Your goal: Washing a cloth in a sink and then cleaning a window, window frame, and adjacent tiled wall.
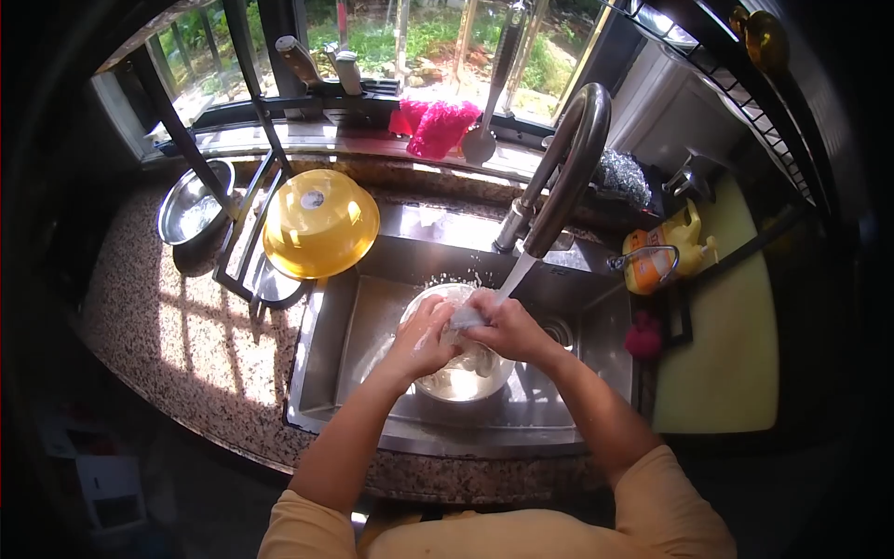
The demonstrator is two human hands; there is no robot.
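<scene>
Water runs from the gooseneck faucet [569, 182] onto my right hand [513, 328]. Its fingers grip a pale, wet object [466, 318], whose kind is blurred by the splashing. My left hand [424, 339] is curled close against the object's left side, and how firmly it touches it is hidden. Both hands are over a round, light-coloured bowl [461, 393] holding cloudy water. Something whitish is partly visible in the bowl below my fingers. The bowl stands in a stainless steel sink [363, 335], left of the drain [557, 334].
A yellow bowl [321, 223] lies upside down at the sink's back left corner, near a metal bowl [195, 202]. Black rack posts [230, 258] rise beside it. On the right are a yellow pump bottle [660, 255], a pink scrubber [642, 337] and a green board [726, 349].
</scene>
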